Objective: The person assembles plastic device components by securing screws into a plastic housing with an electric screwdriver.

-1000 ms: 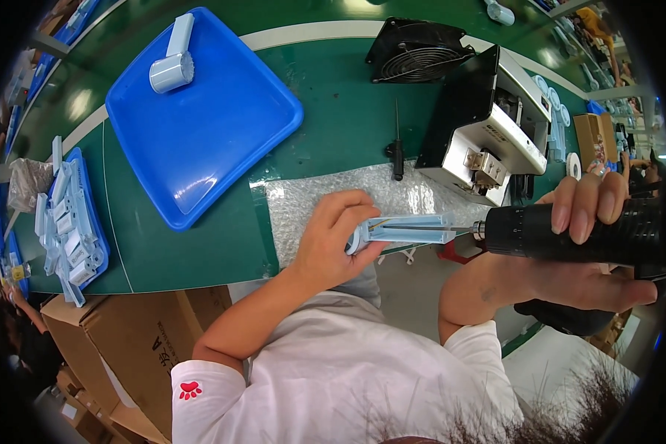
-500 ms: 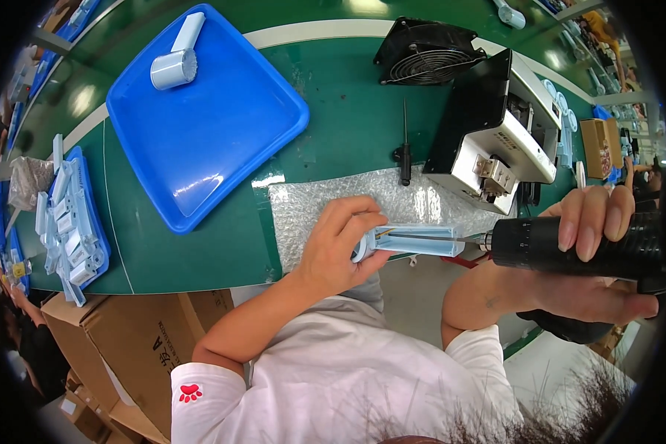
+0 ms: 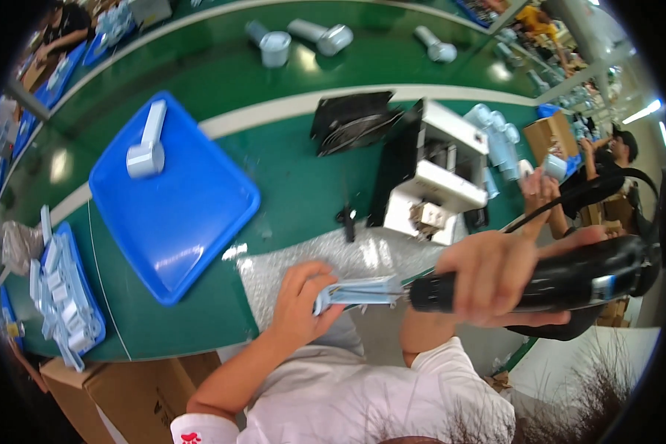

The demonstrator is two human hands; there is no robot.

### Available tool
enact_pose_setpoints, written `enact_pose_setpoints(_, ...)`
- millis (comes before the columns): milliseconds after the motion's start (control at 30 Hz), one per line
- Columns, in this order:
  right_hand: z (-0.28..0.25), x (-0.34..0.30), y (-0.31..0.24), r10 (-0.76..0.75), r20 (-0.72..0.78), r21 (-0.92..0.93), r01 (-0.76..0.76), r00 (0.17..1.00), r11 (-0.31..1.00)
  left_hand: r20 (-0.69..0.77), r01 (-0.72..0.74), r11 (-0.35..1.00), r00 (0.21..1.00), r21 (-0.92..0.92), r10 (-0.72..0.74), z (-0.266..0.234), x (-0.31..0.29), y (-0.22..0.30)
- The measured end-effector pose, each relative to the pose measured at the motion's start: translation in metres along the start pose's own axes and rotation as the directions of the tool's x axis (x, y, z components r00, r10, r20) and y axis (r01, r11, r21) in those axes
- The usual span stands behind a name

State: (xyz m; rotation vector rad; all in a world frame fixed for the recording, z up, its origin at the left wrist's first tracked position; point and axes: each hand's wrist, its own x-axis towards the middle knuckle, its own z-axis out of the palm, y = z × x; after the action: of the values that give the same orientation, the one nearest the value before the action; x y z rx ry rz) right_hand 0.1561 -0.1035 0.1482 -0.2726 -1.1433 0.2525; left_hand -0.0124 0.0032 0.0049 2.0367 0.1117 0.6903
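My left hand (image 3: 301,298) is closed around the round end of a light blue plastic housing (image 3: 370,290), held at the table's near edge over the bubble wrap (image 3: 263,277). The housing's open, trough-like side shows. My right hand (image 3: 496,275) wraps round a black electric screwdriver (image 3: 562,287), which lies almost level. Its long thin bit runs into the housing from the right, toward my left hand. Where the tip meets the housing is too small to make out. Both hands are slightly blurred.
Ahead stand a screw feeder (image 3: 448,166), a black fan (image 3: 351,126) and a small screwdriver (image 3: 349,223). A blue tray (image 3: 185,222) holds one light blue part (image 3: 148,154). Light blue pieces (image 3: 63,296) fill a left tray. Finished-looking parts lie on the far belt (image 3: 200,55). A co-worker's hand (image 3: 540,191) is at right.
The view has tilted up, so the table things sit lower and further left, and more of the belt shows. My right hand and the screwdriver appear closer to my left hand.
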Motion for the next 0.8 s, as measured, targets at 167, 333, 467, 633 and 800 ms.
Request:
enact_pose_setpoints(167, 0.016, 0.009, 0.002, -0.010, -0.281, -0.117, -0.024, 0.960, 0.993, 0.066, 0.041, 0.999, 0.997, -0.017, -0.040, -0.022, 0.010, 0.013)
enact_pose_setpoints(333, 0.015, 0.066, -0.085, -0.333, -0.127, 0.467, 0.353, 0.934, 0.811, 0.110, 0.423, 0.904, 0.903, -0.064, -0.415, -0.091, 0.072, 0.006)
enact_pose_setpoints(467, 0.011, 0.054, -0.086, -0.208, -0.120, 0.119, 0.222, 0.971, 0.968, -0.052, 0.633, 0.701, 0.729, -0.328, -0.682, -0.120, 0.181, -0.055)
enact_pose_setpoints(633, 0.010, 0.028, -0.060, -0.016, -0.320, -0.263, -0.072, 0.947, 0.962, -0.389, 0.535, 0.844, 0.772, -0.026, -0.502, -0.145, 0.229, -0.119)
enact_pose_setpoints(800, -0.001, 0.025, -0.080, 0.057, -0.178, -0.273, -0.105, 0.982, 0.956, -0.505, 0.557, 0.420, 0.829, 0.716, -0.240, -0.232, 0.167, -0.153)
